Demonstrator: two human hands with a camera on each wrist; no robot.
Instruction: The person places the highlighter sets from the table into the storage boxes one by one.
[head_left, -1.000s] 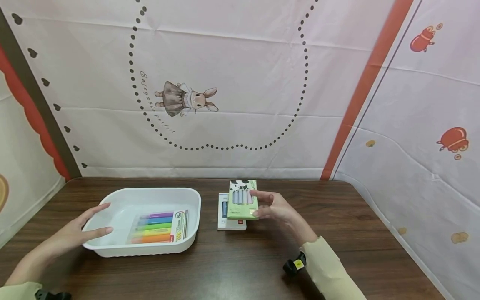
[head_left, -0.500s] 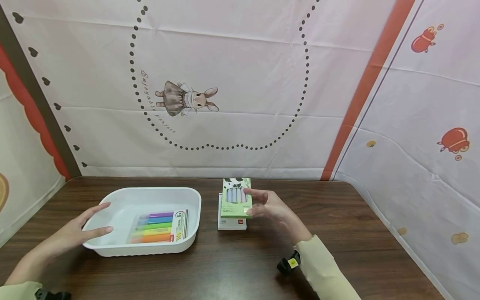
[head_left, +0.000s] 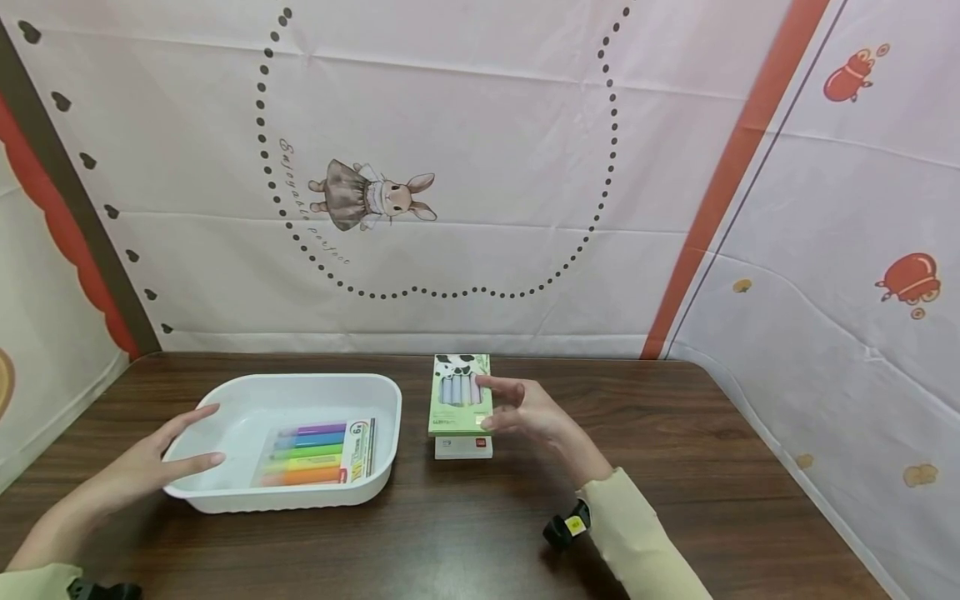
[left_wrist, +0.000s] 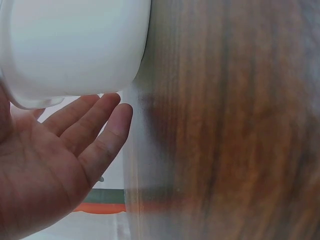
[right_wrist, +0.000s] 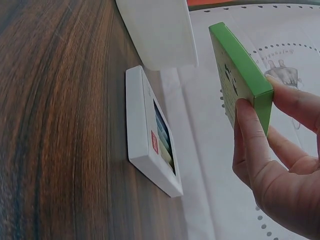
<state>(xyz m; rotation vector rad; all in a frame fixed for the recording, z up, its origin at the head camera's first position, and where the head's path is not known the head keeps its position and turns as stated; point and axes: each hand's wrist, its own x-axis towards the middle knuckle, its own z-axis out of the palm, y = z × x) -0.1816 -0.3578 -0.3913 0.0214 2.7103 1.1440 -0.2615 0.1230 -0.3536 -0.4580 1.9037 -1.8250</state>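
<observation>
Your right hand (head_left: 528,410) pinches the green box (head_left: 460,393) by its right edge, thumb on the near face, fingers (right_wrist: 295,102) behind, as the right wrist view shows. The box is off the table (head_left: 487,517), held over the white box (head_left: 463,447), which lies flat below; the 2 are apart, not touching. The green box's long axis runs away from you, toward the backdrop, panda end farthest.

The tray (head_left: 225,496) sits to the left of the green box, just beside it in the head view, with the marker pack (head_left: 318,452) lying flat inside. From the fingers, the tray lies straight left; the box's long side faces the tray's right wall.

Your left hand (head_left: 161,462) is released, fingers straight, palm against the tray's left wall near the rim; the left wrist view shows the fingers (left_wrist: 95,130) under that rounded corner. It grips nothing.

Your right hand is nearer the green box; your left is nearer the tray.
</observation>
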